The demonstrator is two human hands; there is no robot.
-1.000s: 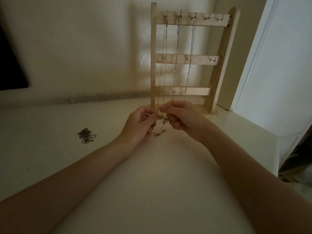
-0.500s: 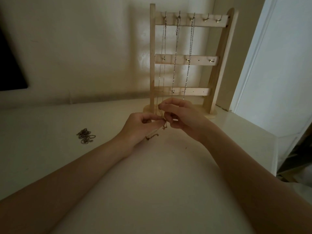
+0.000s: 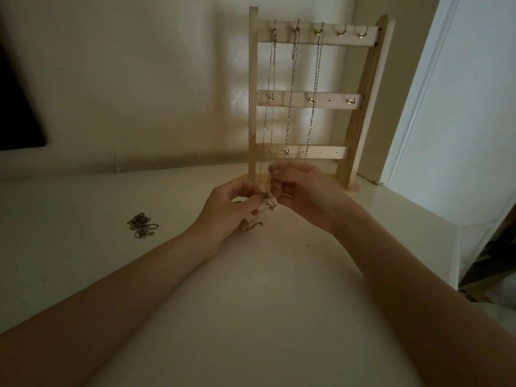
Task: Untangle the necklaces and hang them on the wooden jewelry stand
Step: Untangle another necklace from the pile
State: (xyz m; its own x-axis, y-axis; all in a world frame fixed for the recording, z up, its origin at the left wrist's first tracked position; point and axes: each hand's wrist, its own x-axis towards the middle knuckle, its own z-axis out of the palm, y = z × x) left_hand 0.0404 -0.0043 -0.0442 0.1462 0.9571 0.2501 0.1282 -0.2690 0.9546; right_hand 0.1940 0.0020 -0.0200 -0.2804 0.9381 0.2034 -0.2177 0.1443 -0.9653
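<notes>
The left hand [image 3: 227, 209] and the right hand [image 3: 303, 192] meet just in front of the foot of the wooden jewelry stand [image 3: 368, 107], both with fingers curled and fingertips pinching a thin tangled necklace [image 3: 267, 201] between them. The left hand nips the knot with thumb and forefinger; the right hand grips the same chain a little higher, its other fingers folded into the palm. A short loose end of this chain [image 3: 254, 226] droops below the left hand toward the table [image 3: 251, 303]. From the knot the fine strands run up toward the leftmost hook on the stand's top rail [image 3: 315, 34]. Two more necklaces hang from that rail: a middle chain [image 3: 290, 107] on the second hook and a twisted chain [image 3: 314, 101] on the third, both falling straight past the middle and lower rails. The two right-hand hooks on the top rail are bare. Well to the left of the hands, a small heap of tangled chain [image 3: 142, 225] lies on the pale table. The stand is upright against the wall, near a white door frame [image 3: 418, 93].
</notes>
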